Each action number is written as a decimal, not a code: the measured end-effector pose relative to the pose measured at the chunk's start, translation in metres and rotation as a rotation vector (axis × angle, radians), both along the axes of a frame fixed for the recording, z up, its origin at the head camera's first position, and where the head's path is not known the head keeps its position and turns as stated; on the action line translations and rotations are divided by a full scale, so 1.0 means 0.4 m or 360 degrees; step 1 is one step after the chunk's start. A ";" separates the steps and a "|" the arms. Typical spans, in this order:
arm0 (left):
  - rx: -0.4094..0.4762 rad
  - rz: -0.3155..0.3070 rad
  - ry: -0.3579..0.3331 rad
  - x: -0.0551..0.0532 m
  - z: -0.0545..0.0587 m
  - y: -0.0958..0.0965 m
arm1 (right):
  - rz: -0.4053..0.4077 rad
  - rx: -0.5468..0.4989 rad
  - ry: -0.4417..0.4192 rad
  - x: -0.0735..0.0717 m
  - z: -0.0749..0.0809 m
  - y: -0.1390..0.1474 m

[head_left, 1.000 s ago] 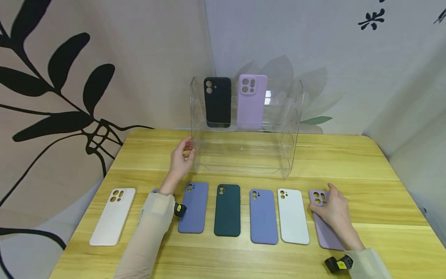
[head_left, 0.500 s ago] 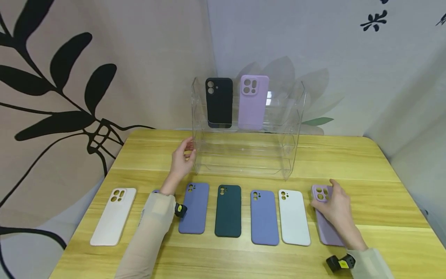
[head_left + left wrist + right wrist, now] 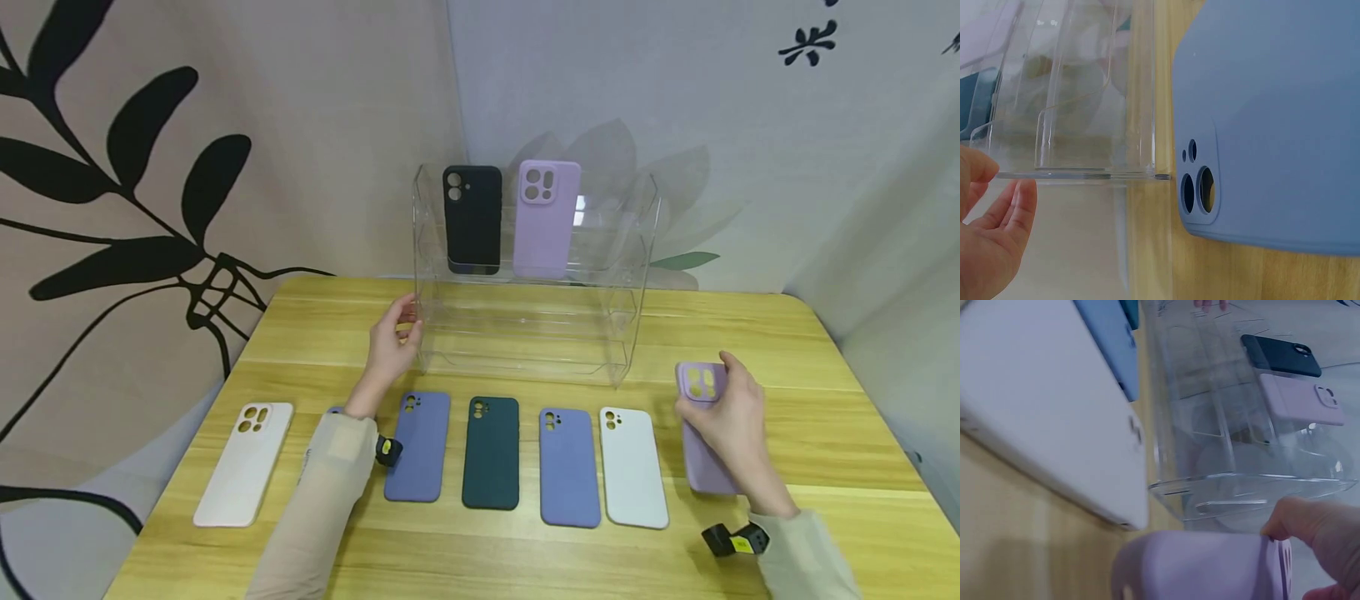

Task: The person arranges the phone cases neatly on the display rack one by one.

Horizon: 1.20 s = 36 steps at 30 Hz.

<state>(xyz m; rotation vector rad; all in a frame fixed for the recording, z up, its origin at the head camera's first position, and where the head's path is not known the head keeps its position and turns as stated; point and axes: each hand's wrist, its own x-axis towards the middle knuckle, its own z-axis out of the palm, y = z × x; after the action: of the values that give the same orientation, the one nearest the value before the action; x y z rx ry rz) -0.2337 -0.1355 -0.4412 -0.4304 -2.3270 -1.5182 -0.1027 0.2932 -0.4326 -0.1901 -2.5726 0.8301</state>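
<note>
My right hand (image 3: 731, 421) grips a purple phone case (image 3: 705, 467) by its sides, thumb on the left edge near the camera cutout. The case is raised at the right of the table; in the right wrist view its lower end faces the camera. At the left side of a clear acrylic tiered display stand (image 3: 525, 333), my left hand (image 3: 393, 343) pinches the edge of the side panel between thumb and fingers, as the left wrist view shows. A black phone case (image 3: 472, 225) and a lilac phone case (image 3: 546, 225) stand upright on the stand's upper tier.
In a row on the wooden table (image 3: 810, 400) lie a cream phone case (image 3: 243, 467), a blue case (image 3: 417, 454), a dark green case (image 3: 491, 458), another blue case (image 3: 570, 471) and a white case (image 3: 633, 471). One more blue case is mostly hidden under my left wrist.
My right hand has lifted the purple phone case off the table and moved it slightly forward, toward the stand's side. My left hand stays at the stand.
</note>
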 end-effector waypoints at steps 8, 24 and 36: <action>0.0013 0.0001 0.0015 0.001 0.001 0.001 | 0.0030 -0.0017 0.0085 -0.027 0.052 -0.011; -0.0008 -0.0001 0.0007 0.000 0.000 -0.001 | 0.0128 -0.0081 0.0360 -0.099 0.147 -0.056; 0.0013 -0.0022 0.0024 0.022 0.033 0.010 | 0.0202 -0.0117 0.0550 -0.152 0.208 -0.100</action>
<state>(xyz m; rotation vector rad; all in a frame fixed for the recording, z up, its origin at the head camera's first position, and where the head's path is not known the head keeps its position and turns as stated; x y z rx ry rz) -0.2249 -0.1315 -0.4278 -0.4555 -2.3099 -1.5252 -0.1635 0.2532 -0.3494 0.0897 -2.2493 0.9156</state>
